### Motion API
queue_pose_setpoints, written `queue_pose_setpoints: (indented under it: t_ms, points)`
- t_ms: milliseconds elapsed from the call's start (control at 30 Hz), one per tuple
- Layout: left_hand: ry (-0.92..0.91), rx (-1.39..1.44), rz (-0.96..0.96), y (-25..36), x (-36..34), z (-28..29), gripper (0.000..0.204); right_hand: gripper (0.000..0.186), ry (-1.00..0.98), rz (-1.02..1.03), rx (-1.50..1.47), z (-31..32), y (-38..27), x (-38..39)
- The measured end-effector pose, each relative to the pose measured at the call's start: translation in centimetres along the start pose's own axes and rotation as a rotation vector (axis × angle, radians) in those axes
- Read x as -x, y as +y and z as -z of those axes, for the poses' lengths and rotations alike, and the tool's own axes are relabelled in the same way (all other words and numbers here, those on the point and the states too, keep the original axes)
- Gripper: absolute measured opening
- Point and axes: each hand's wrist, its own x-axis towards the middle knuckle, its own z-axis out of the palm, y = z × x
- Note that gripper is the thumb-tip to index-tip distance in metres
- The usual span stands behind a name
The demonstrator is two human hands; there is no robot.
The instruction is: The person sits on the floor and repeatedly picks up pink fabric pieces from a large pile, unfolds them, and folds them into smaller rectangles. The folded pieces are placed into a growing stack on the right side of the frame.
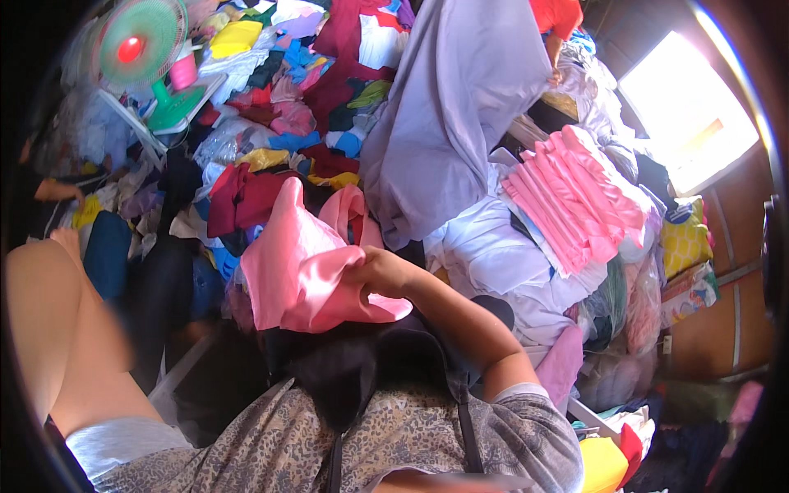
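Softly creased, glossy pink cloth (279, 275) hangs pinched in the right hand (383, 273).

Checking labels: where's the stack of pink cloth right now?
In the head view, the stack of pink cloth lies right of centre on white cloth, to the right of the grey-purple cloth and the right hand.

A garment or cloth-sorting workroom is suggested by heaped coloured fabrics (292, 117), a stack of folded pink pieces (573, 201), bagged textiles (643, 308), and a pink cloth (283, 263) held amid the piles.
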Motion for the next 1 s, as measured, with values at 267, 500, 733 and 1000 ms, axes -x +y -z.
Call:
queue_pose_setpoints:
  t_ms: [267, 500, 733, 1000]
  points:
    - [0.078, 0.025, 0.016, -0.5, 2.5, -1.6, 0.038, 0.041, -0.034, -0.309, 0.633, 0.5, 5.1, 2.0]
    - [0.502, 0.163, 0.187, -1.1, 5.3, -5.7, 0.039, 0.021, 0.226, 0.12, 0.871, -1.0, 1.0, 4.6]
    - [0.767, 1.166, 1.309, -5.3, 9.0, -24.8, 0.04, 0.027, 0.535, 0.67, 0.318, -1.5, -3.1, 5.9]
    - [1.427, 1.905, 1.387, -9.1, 14.0, -30.8, 0.031, 0.073, 0.754, 0.805, 1.093, -1.2, -1.5, 4.7]
